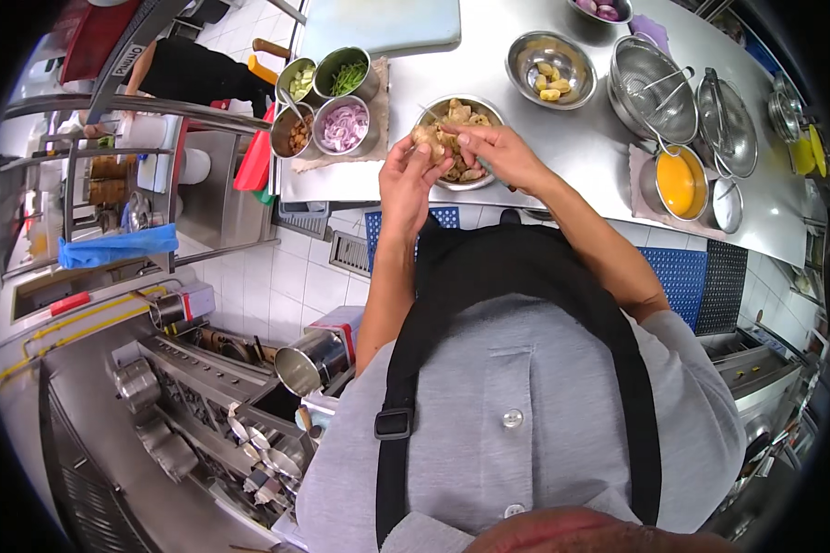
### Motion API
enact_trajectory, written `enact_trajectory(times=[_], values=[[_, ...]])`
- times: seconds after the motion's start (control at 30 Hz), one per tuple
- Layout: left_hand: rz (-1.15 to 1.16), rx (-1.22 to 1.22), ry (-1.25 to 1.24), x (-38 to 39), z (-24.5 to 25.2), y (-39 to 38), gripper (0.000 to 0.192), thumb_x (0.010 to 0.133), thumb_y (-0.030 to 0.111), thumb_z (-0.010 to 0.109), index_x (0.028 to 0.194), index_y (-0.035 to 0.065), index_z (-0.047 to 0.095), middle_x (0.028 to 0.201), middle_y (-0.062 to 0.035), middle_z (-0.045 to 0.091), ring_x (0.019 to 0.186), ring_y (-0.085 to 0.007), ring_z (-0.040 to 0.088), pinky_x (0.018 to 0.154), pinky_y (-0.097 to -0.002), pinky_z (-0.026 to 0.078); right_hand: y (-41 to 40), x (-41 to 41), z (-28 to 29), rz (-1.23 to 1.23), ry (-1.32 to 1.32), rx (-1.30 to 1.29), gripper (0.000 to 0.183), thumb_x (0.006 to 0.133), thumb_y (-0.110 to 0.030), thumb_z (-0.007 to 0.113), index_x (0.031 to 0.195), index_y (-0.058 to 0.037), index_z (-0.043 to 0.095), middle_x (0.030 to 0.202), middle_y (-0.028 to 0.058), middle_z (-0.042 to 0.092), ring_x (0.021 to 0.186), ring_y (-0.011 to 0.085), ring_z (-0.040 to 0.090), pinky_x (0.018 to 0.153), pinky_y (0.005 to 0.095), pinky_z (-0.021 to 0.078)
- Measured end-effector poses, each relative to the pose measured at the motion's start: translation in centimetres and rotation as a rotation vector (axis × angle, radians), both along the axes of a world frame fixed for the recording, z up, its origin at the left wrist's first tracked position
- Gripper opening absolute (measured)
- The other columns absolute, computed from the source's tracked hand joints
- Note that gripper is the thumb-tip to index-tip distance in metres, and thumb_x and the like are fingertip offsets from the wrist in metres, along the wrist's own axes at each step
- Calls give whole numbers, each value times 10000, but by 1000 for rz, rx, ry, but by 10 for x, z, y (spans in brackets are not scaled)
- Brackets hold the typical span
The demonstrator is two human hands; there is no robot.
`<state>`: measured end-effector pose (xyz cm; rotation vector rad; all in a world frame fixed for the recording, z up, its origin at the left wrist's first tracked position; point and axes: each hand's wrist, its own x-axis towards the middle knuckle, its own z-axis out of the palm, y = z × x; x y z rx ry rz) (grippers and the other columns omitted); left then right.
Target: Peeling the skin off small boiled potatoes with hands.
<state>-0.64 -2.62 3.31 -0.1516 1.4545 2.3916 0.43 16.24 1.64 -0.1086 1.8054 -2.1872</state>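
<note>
Above a steel bowl [492,110] of unpeeled ginger pieces [460,110], my left hand [409,173] grips a knobbly piece of ginger root [426,140]. My right hand [501,155] meets the same piece from the right, its fingers bent against it. A thin metal blade shows just behind the piece; which hand has hold of it, I cannot tell. Further right, a second steel bowl [519,52] has several peeled yellow pieces [552,86] in it. Sliced purple onion [344,127] fills a steel pot to the left, beside pots of green herbs [348,78] and chopped vegetables [301,83].
A pale cutting board [387,24] lies at the back of the steel table [449,72]. Mesh strainers [653,90] and a pot of orange liquid [678,183] stand at the right. A co-worker in black [194,72] is at the upper left. Stoves and pots are behind me.
</note>
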Motion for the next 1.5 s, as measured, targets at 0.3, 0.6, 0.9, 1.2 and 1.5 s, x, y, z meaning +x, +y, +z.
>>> enact_trajectory(times=[0.3, 0.6, 0.9, 1.2, 1.5], values=[[-30, 84, 33, -2, 8, 14, 387, 988, 110, 541, 1334, -22, 426, 1143, -172, 614, 988, -264, 666, 852, -362, 579, 17, 1, 18, 40, 88, 64, 417, 1020, -239, 506, 1426, -146, 492, 711, -38, 464, 657, 59, 434, 594, 218, 414], [54, 185, 70, 2, 2, 25, 416, 983, 119, 565, 1354, -8, 424, 1168, -158, 607, 1002, -243, 656, 838, -345, 577, 18, 18, 30, 58, 84, 99, 460, 1009, -206, 504, 1461, -152, 441, 671, -40, 447, 550, 54, 407, 512, 213, 385], [118, 251, -101, 7, -9, 21, 254, 982, 209, 590, 1178, 72, 504, 1059, -57, 611, 874, -145, 598, 764, -231, 525, 12, 26, 35, 59, 99, 167, 468, 1016, -230, 506, 1475, -221, 418, 687, -46, 460, 582, 41, 388, 533, 188, 369], [141, 296, -77, 13, -4, 25, 204, 992, 172, 565, 1152, 61, 503, 1064, -61, 605, 913, -139, 586, 794, -244, 521, 13, 30, 44, 38, 126, 136, 477, 998, -201, 532, 1465, -219, 436, 684, -67, 460, 574, 38, 356, 524, 187, 348], [187, 246, -73, 17, -17, 26, 158, 982, 121, 572, 1103, 55, 495, 1052, -95, 608, 908, -185, 591, 794, -274, 519, 5, 25, 19, -16, 231, 261, 438, 976, -191, 550, 1408, -133, 505, 1007, 58, 706, 795, 100, 585, 740, 250, 480]])
